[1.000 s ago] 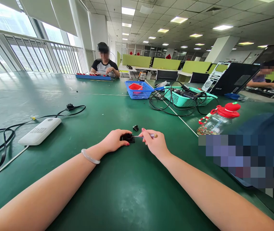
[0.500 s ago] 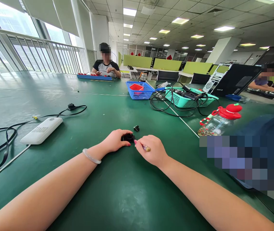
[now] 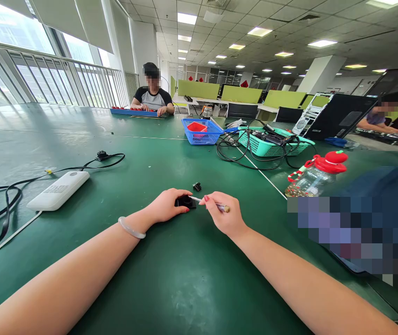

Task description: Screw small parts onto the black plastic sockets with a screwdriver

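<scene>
My left hand (image 3: pixel 165 204) is closed around the side of a small black block-like part (image 3: pixel 189 203) on the green table (image 3: pixel 185 279). Its thumb and fingers cover the part's left end. In my right hand (image 3: pixel 226 217) is a slim pen-like tool (image 3: pixel 223 207), pinched between thumb and fingers. The tool lies nearly level, its thin silvery end pointing left at the top of the black part. Whether its tip touches the part I cannot tell. Just beyond my hands sits another small black piece (image 3: pixel 197 186), apart from both.
To the left are a white power bank (image 3: pixel 59 190) and black cables (image 3: pixel 10 209). Farther back stand a blue basket (image 3: pixel 202 137) and a green basket (image 3: pixel 266 148) with cables. On the right are a red-lidded bottle (image 3: pixel 317 176) and dark cloth (image 3: pixel 383 186). Two people sit beyond.
My right hand has moved slightly right and turned, so the tool's thin end now shows between my fingers and the black part. My left hand stays on the part.
</scene>
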`<state>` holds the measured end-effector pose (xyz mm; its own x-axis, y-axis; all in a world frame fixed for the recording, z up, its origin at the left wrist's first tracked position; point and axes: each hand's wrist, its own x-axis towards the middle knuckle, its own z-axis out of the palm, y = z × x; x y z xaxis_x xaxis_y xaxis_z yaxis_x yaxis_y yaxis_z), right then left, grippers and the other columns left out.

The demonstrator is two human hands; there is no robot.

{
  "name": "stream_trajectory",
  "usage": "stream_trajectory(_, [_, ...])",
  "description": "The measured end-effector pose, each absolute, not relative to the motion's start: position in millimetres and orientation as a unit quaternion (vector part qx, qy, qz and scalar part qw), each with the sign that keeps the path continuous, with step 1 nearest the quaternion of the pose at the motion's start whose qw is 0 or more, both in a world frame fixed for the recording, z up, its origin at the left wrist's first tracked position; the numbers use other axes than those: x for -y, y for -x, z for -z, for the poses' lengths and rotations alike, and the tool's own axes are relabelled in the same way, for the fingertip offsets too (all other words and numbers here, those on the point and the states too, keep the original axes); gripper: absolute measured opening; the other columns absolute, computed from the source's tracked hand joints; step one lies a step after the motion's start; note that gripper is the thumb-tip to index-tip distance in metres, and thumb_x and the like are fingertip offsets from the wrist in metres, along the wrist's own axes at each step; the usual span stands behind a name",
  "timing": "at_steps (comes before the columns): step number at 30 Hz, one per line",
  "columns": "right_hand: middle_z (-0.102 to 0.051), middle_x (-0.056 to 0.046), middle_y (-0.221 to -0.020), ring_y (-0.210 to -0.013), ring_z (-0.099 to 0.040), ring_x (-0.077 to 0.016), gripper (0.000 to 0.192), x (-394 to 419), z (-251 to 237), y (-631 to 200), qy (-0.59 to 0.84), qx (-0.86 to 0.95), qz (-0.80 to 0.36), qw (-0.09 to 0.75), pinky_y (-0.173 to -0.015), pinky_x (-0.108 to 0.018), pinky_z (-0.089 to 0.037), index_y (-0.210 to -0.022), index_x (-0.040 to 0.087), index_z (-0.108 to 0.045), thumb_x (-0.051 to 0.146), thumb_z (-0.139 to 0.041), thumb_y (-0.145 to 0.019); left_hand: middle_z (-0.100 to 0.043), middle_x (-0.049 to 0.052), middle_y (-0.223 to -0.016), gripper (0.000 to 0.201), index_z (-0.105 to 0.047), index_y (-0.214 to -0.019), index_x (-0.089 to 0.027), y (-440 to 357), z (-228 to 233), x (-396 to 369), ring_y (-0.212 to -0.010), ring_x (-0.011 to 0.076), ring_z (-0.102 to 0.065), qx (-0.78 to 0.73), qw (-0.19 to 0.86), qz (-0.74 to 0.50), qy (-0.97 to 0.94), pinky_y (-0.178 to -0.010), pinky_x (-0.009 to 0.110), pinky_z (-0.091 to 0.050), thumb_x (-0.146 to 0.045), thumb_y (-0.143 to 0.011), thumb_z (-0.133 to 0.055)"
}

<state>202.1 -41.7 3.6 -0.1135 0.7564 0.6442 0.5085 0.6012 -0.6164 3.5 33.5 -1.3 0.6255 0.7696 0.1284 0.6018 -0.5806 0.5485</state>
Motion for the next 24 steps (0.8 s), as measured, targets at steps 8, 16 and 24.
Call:
stream_trajectory(8, [-0.067,-0.003,-0.067,-0.060,-0.059,-0.0144,0.033,34,0,-203,0.467,0.712,-0.185,0.491,-0.060,-0.026,-0.046,-0.073,0.020,-0.072,0.038,-0.051,-0.091,-0.069,0.003,-0.119,0.044,-0.062,-0.120,-0.027,-2,4,-35,-0.108,0.0244,-0.062,-0.391,0.243,-0.207,-0.864,-0.098,0.041,-0.048,-0.035,-0.077,-0.063])
stream_trajectory(16, [-0.064,-0.005,-0.071,-0.061,-0.056,-0.0146,0.039,23,4,-223,0.490,0.609,-0.234,0.578,-0.059,-0.028,-0.048,-0.077,0.019,-0.071,0.050,-0.051,-0.088,-0.066,0.006,-0.118,0.043,-0.062,-0.121,-0.024,6,-2,-36,-0.100,0.0217,-0.063,-0.448,0.206,-0.345,-0.799,-0.092,0.038,-0.053,-0.038,-0.081,-0.054])
stream_trajectory(24, [-0.070,-0.007,-0.093,-0.082,-0.062,-0.0187,0.034,5,19,-233,0.554,0.620,-0.273,0.484,-0.068,-0.029,-0.050,-0.100,0.020,-0.070,0.046,-0.054,-0.086,-0.068,0.004,-0.121,0.040,-0.072,-0.109,-0.022,13,1,-34,-0.116,0.0293,-0.055,-0.506,0.072,-0.163,-0.844,-0.106,0.045,-0.044,-0.026,-0.081,-0.044])
